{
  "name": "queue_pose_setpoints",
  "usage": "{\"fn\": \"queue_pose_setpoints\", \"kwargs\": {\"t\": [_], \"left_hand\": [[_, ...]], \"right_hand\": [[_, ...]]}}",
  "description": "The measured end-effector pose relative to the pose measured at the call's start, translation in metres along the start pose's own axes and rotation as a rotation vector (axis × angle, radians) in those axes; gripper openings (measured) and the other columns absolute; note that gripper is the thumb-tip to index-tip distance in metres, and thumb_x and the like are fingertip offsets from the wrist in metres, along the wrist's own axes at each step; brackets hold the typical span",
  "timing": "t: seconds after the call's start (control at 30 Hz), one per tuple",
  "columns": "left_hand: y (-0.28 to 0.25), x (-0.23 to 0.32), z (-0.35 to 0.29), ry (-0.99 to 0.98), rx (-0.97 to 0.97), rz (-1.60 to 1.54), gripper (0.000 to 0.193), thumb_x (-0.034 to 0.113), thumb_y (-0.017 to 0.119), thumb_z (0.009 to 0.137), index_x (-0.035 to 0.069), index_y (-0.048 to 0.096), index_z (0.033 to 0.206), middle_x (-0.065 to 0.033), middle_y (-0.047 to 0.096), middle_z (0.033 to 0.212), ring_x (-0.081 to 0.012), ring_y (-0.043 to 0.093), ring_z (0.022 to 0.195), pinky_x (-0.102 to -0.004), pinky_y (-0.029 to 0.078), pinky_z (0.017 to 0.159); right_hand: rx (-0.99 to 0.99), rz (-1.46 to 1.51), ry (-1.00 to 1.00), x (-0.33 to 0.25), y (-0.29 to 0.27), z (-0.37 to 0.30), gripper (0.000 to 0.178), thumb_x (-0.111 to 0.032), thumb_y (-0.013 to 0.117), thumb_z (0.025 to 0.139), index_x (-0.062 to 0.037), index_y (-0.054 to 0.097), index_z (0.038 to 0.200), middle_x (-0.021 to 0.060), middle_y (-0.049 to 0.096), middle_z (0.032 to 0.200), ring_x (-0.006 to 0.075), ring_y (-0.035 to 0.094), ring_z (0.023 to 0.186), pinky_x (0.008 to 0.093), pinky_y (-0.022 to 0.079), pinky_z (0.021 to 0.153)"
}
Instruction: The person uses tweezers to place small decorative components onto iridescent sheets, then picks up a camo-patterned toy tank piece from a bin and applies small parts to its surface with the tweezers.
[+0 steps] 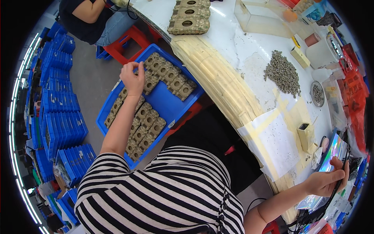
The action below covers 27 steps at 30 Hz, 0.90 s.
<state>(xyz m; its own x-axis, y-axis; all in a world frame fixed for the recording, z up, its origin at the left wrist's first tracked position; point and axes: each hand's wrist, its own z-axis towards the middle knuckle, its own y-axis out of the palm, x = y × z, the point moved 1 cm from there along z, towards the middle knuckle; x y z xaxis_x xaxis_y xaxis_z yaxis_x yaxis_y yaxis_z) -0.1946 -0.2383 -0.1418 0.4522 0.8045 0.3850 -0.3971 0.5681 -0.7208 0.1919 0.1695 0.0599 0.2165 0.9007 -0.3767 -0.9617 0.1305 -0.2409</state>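
Note:
On the left, my left hand (132, 79) is over the blue tray (168, 102), fingers curled together beside the camouflage-patterned parts (151, 84). Whatever it may pinch is hidden. These parts are blocky, with round holes, and lie in rows in the tray, leaving a patch of blue bottom showing. At the far right, my right hand (328, 181) is closed around a thin black cord-like thing (338, 188), whose exact kind is unclear. An iridescent shiny sheet (334, 150) lies beside that hand.
A heap of small metal pieces (282, 74) lies on the white table (249, 58), near a round dish (317, 93). More camouflage parts (189, 17) stand at the table's far edge. Stacked blue crates (62, 128) line the left; a person (87, 17) sits by a red stool (128, 45).

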Motion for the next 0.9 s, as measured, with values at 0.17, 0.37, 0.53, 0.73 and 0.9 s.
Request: {"fn": "queue_pose_setpoints", "kwargs": {"t": [0.17, 0.37, 0.53, 0.73, 0.9], "left_hand": [[-0.052, 0.120, 0.074, 0.578, 0.168, -0.195, 0.023, 0.020, 0.071, 0.079, 0.011, 0.065, 0.099, -0.0041, 0.058, 0.094, -0.0227, 0.052, 0.089, -0.0355, 0.038, 0.079], [-0.029, 0.144, 0.111, 0.774, -0.092, -0.023, 0.028, 0.032, 0.067, 0.083, 0.017, 0.064, 0.107, -0.0058, 0.056, 0.111, -0.0250, 0.051, 0.108, -0.0377, 0.038, 0.091], [-0.052, 0.159, 0.113, 0.849, -0.134, 0.075, 0.034, 0.032, 0.055, 0.092, 0.008, 0.054, 0.115, -0.0090, 0.060, 0.109, -0.0214, 0.060, 0.100, -0.0340, 0.049, 0.086], [-0.067, 0.172, 0.069, 0.326, -0.553, -0.894, 0.041, 0.008, 0.073, 0.077, 0.006, 0.055, 0.114, -0.0066, 0.054, 0.119, -0.0188, 0.053, 0.111, -0.0307, 0.041, 0.096], [-0.075, 0.235, 0.039, 0.154, -0.762, -1.339, 0.054, 0.005, 0.079, 0.070, 0.002, 0.054, 0.117, -0.0041, 0.058, 0.108, -0.0130, 0.056, 0.100, -0.0263, 0.045, 0.088]], "right_hand": [[0.025, 0.024, 0.006, -0.003, 0.004, -0.003, 0.033, -0.022, 0.038, 0.102, 0.0068, 0.053, 0.107, 0.0150, 0.064, 0.079, 0.0191, 0.057, 0.068, 0.0297, 0.047, 0.065], [0.025, 0.020, 0.014, -0.004, 0.003, -0.001, 0.032, -0.025, 0.040, 0.102, 0.0037, 0.055, 0.106, 0.0121, 0.065, 0.077, 0.0176, 0.058, 0.066, 0.0284, 0.048, 0.065], [0.006, -0.002, -0.034, -0.010, 0.006, -0.001, 0.032, -0.025, 0.041, 0.101, 0.0031, 0.055, 0.106, 0.0109, 0.065, 0.076, 0.0165, 0.058, 0.065, 0.0269, 0.048, 0.066], [-0.033, 0.086, 0.001, -0.004, 0.004, -0.004, 0.028, -0.023, 0.043, 0.101, 0.0026, 0.053, 0.097, 0.0120, 0.065, 0.083, 0.0149, 0.056, 0.066, 0.0268, 0.046, 0.065], [-0.049, 0.248, 0.070, -0.004, 0.015, -0.005, 0.015, -0.015, 0.050, 0.097, -0.0007, 0.045, 0.094, 0.0103, 0.060, 0.083, 0.0124, 0.053, 0.068, 0.0253, 0.045, 0.066]]}}
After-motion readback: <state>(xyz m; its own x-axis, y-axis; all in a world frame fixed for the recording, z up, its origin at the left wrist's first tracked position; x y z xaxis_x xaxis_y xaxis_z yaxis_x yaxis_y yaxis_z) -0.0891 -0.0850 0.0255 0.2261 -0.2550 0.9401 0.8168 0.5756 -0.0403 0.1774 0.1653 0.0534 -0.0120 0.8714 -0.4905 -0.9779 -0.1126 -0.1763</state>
